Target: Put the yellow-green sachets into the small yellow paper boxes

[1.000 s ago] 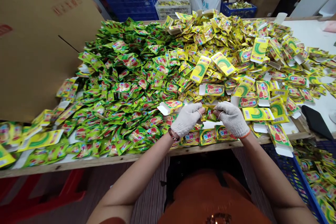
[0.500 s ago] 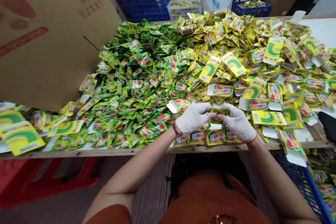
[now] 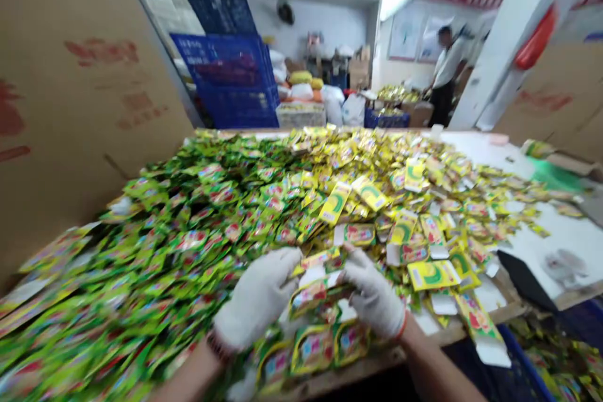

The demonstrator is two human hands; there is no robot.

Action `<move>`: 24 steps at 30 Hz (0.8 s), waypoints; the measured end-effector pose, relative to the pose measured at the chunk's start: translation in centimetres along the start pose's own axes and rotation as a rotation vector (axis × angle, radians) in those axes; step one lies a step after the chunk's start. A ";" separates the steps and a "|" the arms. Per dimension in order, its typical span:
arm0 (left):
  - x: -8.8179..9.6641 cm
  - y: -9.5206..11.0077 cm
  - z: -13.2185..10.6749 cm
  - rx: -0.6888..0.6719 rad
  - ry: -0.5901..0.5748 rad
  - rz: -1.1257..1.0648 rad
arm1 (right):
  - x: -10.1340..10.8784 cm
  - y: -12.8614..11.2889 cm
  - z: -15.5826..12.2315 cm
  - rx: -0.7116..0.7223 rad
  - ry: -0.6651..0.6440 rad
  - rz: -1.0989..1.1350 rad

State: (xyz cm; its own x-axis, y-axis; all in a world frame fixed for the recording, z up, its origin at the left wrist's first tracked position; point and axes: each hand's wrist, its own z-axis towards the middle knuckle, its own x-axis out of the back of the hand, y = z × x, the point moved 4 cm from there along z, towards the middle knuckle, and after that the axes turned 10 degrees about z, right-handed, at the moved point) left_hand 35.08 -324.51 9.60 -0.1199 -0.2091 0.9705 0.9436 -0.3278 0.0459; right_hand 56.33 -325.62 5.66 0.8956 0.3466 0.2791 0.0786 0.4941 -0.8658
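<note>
My white-gloved left hand is closed, its fingertips at the left end of a small yellow carton. At the carton's right end, the curled fingers of my gloved right hand close on it. Motion blur softens the fingertips and the grip. Just below the hands lies a green-edged sachet. A row of yellow sachets with pink lettering lines the table's front edge between my wrists. Left of my left hand spreads a large heap of green sachets.
Yellow sachets are heaped at the back. Cartons with open flaps lie on the right, near a black flat object. A big cardboard box stands left. Blue crates and a person are beyond the table.
The view has tipped upward and shows more of the room. My hands have moved from nearly touching fingertips to further apart, with the small carton now visible between them.
</note>
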 end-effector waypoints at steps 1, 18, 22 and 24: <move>-0.1 0.7 0.3 -0.001 0.014 -0.114 | -0.1 0.0 0.4 0.004 -0.008 0.012; -3.5 7.5 1.7 -0.132 -0.208 -1.368 | -0.2 2.0 -1.2 -0.341 0.170 1.023; -3.6 6.2 1.8 0.052 -0.098 -1.224 | 1.1 2.1 -1.3 -0.350 0.278 0.844; -3.2 4.8 1.7 0.174 0.016 -1.011 | 2.5 2.2 -1.5 -0.407 0.410 0.737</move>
State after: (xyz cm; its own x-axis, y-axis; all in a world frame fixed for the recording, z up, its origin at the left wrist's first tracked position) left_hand 40.48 -323.82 7.17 -0.8870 0.0782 0.4551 0.4300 -0.2197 0.8757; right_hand 59.35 -324.84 3.82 0.8587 0.1150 -0.4995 -0.4928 -0.0827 -0.8662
